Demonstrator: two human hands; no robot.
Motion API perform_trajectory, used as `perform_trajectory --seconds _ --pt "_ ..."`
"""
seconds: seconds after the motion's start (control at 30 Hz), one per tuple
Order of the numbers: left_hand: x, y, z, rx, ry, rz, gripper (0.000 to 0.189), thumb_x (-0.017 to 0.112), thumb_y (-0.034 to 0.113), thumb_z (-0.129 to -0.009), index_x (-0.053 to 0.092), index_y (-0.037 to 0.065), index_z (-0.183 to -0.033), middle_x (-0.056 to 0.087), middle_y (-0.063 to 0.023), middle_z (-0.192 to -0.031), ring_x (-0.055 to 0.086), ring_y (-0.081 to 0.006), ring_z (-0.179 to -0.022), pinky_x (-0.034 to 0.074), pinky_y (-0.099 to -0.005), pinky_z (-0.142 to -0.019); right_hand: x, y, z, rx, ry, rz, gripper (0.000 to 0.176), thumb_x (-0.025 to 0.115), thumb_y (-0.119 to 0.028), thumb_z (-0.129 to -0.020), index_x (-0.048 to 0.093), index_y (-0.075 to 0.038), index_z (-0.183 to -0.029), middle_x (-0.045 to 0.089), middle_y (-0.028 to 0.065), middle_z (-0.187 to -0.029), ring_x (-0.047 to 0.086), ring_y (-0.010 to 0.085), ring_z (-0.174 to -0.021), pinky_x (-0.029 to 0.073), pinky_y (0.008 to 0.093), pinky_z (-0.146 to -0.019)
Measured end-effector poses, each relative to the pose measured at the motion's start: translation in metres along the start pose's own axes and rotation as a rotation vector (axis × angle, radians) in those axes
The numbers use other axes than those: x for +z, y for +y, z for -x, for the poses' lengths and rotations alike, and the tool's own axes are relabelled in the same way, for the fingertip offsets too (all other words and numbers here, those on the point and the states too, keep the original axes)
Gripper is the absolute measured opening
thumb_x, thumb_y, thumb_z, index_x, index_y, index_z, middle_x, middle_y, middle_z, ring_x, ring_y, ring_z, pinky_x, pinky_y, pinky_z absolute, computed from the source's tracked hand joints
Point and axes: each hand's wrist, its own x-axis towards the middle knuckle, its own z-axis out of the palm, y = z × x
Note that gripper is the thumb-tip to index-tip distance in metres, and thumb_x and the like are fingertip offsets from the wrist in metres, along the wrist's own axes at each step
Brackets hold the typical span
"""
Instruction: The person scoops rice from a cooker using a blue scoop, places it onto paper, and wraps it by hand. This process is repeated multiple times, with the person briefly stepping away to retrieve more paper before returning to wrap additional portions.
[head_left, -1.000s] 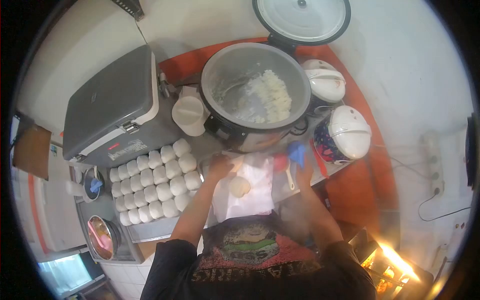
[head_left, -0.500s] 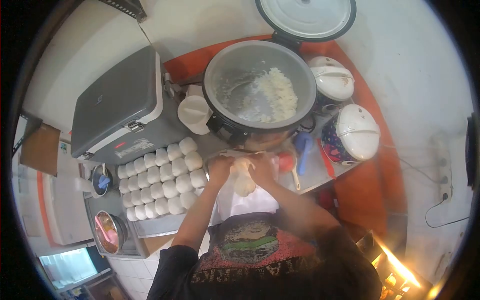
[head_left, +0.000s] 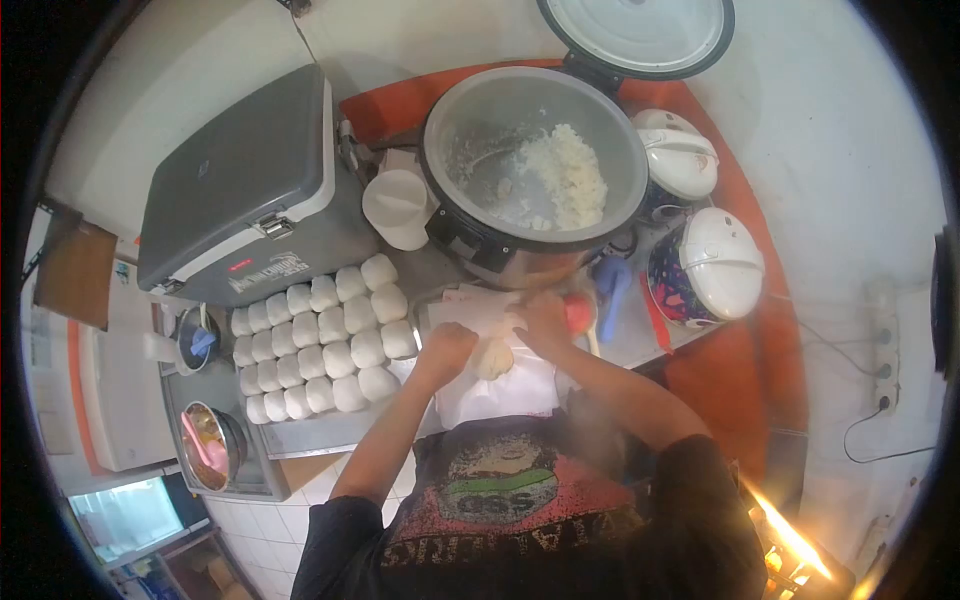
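The pale mound sits on the paper at the near edge of the tabletop, between the hands. The left hand is to the left of it, fingers curled in; whether they pinch the paper I cannot tell. The right hand reaches over the far right side of the mound, fingers bent toward it, and whether they grip or only rest there is unclear. The mound looks soft and likely to slump or smear, so light, even pressure from both sides would suit it better than a hard squeeze, with the palms kept low and the sheet flat beneath. Any pull on the paper is best matched by both hands, since a one-sided tug could tear it or roll the mound off centre. Beyond, the big cooker stands with its lid up; white rice is heaped to the right inside, with grains clinging to the wall. To its right are two pots with white lids on, contents hidden. The grey cooler at far left is shut. At near left, a steel bowl holds some food and a pink utensil; the small pan beyond it holds something blue.
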Motion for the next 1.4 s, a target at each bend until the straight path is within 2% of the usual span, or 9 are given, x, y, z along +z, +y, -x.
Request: perform_trajectory --seconds 0.13,0.37,0.57,0.7,1.03,1.13,1.23,1.33,1.4 --pt "0.007 0.001 0.01 0.044 -0.009 0.009 0.01 0.065 0.011 -0.082 0.061 0.006 -0.09 0.066 -0.0106 -0.089 0.064 -0.0308 -0.087 0.052 -0.0415 -0.079 0.024 0.003 -0.002 -0.283 0.142 -0.103 0.013 0.065 -0.017 -0.074 0.074 -0.019 -0.083 0.065 0.0037 -0.109 0.054 0.0255 -0.105 0.038 0.0459 -0.089" --pt "0.005 0.0 0.02 0.017 -0.005 -0.051 0.014 0.066 0.01 -0.079 0.062 0.008 -0.092 0.066 -0.0092 -0.09 0.066 -0.0294 -0.083 0.054 -0.0398 -0.072 0.044 0.048 0.013 -0.047 -0.027 0.275 0.012 0.064 -0.021 -0.076 0.072 -0.015 -0.07 0.065 0.0023 -0.098 0.053 0.0231 -0.106 0.037 0.0441 -0.083" --pt "0.015 -0.001 0.033 0.118 -0.041 -0.101 0.013 0.066 0.012 -0.076 0.066 0.009 -0.089 0.064 -0.0053 -0.087 0.061 -0.0274 -0.078 0.051 -0.0394 -0.067 0.014 -0.031 0.03 0.318 -0.291 0.286 0.031 0.063 -0.023 -0.081 0.073 -0.008 -0.106 0.06 0.0136 -0.127 0.045 0.0349 -0.127 0.031 0.0518 -0.105" --pt "0.018 0.009 0.04 0.168 -0.035 -0.07 0.016 0.069 0.011 -0.073 0.068 0.009 -0.088 0.063 -0.0046 -0.087 0.058 -0.0292 -0.081 0.049 -0.0388 -0.073 0.031 -0.076 0.045 0.034 -0.233 0.018 0.065 0.056 -0.013 -0.084 0.041 -0.006 -0.147 0.032 0.0128 -0.157 0.024 0.0393 -0.145 0.018 0.058 -0.115" --pt "0.029 -0.038 0.069 -0.605 0.019 0.223 0.024 0.057 0.002 -0.073 0.073 0.005 -0.091 0.07 -0.016 -0.097 0.064 -0.0388 -0.093 0.049 -0.0466 -0.084 0.04 -0.046 0.09 -0.029 -0.295 0.051 0.074 0.052 -0.004 -0.079 0.037 -0.019 -0.15 0.023 -0.0005 -0.162 0.024 0.0345 -0.147 0.014 0.0663 -0.112" --pt "0.048 -0.057 0.076 -0.555 -0.042 0.33 0.024 0.054 0.001 -0.076 0.071 0.0 -0.093 0.07 -0.0197 -0.099 0.065 -0.0414 -0.094 0.049 -0.0483 -0.085 0.035 -0.041 0.092 -0.047 -0.296 0.076 0.073 0.051 -0.004 -0.079 0.04 -0.024 -0.149 0.026 -0.0038 -0.161 0.025 0.0322 -0.147 0.014 0.0654 -0.112" --pt "0.088 -0.066 0.092 -0.822 0.187 0.375 0.022 0.058 0.013 -0.09 0.068 -0.007 -0.094 0.07 -0.0205 -0.078 0.069 -0.0334 -0.075 0.052 -0.041 -0.07 0.036 -0.033 0.092 -0.07 -0.271 0.077 0.068 0.051 -0.005 -0.08 0.046 -0.025 -0.145 0.032 -0.0054 -0.159 0.026 0.03 -0.147 0.013 0.0659 -0.112" --pt "0.068 -0.021 0.106 -0.834 -0.527 0.261 0.03 0.061 0.024 -0.092 0.069 -0.005 -0.09 0.067 -0.0206 -0.074 0.067 -0.0349 -0.076 0.051 -0.0442 -0.07 0.033 -0.027 0.091 -0.077 -0.255 0.002 0.057 0.053 -0.011 -0.084 0.052 -0.024 -0.14 0.039 -0.005 -0.155 0.026 0.0291 -0.147 0.012 0.0682 -0.111" --pt "0.053 0.007 0.108 -1.076 -0.339 0.719 0.04 0.062 0.034 -0.092 0.069 -0.006 -0.088 0.062 -0.0128 -0.067 0.059 -0.0254 -0.06 0.046 -0.0373 -0.058 0.022 -0.031 0.089 -0.068 -0.284 -0.043 0.05 0.058 -0.023 -0.089 0.054 -0.024 -0.138 0.04 -0.0052 -0.154 0.027 0.0299 -0.146 0.011 0.0677 -0.111"
